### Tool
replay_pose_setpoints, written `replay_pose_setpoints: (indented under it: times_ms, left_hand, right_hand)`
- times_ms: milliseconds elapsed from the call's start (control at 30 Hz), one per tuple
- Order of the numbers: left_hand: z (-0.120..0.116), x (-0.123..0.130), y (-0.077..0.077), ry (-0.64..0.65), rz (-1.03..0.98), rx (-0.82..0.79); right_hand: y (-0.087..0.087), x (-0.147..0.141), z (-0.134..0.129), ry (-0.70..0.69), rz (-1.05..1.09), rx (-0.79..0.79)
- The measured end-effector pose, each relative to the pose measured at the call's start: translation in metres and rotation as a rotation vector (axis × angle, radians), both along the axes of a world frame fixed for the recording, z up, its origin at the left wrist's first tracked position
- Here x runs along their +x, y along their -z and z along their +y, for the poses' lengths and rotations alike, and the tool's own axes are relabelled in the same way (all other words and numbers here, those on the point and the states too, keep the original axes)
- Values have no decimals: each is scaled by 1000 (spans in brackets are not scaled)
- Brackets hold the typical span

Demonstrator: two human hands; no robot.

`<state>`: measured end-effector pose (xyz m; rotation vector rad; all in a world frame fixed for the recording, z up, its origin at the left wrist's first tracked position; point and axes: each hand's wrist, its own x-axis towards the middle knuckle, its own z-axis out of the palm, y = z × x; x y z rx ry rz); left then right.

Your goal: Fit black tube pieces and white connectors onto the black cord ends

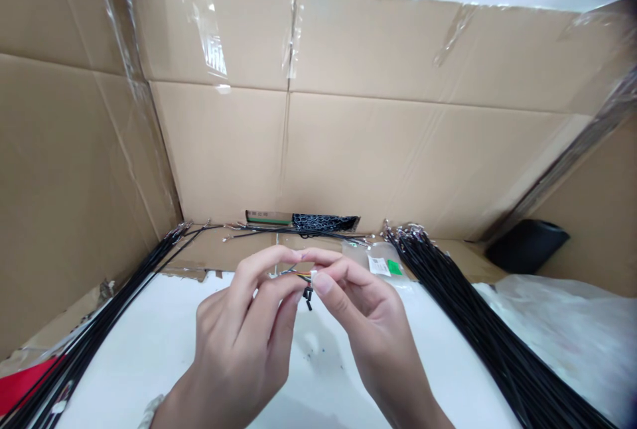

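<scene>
Both hands meet in the middle of the view, above the white table (318, 376). Between the fingertips of my right hand (371, 319) is a small white connector (313, 275), pinched by thumb and forefinger. Thin coloured wires (302, 275), orange and dark among them, run from it into the closed fingers of my left hand (246, 333). Just below the fingertips hang several short black pieces (308, 298); whether they are joined to the wires I cannot make out. The far ends of the wires are hidden behind the left fingers.
Long black cables (139, 290) lie along the left side, and a thicker bundle of black cables (458, 323) lies at the right. Cardboard walls (358, 150) enclose the table. Behind the hands are a slot with chain-like black material (326, 223) and a clear bag (408, 270). Plastic sheeting (572, 329) lies far right.
</scene>
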<state>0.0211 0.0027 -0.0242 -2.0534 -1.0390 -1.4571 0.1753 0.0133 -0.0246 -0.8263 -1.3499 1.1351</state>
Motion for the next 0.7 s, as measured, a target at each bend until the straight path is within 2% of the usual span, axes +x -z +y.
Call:
replay_pose_setpoints:
  times_ms: [333, 500, 700]
  left_hand:
    - [-2, 1, 3, 46, -40, -17]
    - [-3, 0, 2, 29, -82, -31]
    - [-2, -1, -1, 38, -175, -143]
  right_hand:
    - [-2, 0, -2, 8, -8, 21]
    - [-2, 1, 1, 22, -35, 11]
    - [-3, 1, 1, 6, -65, 26]
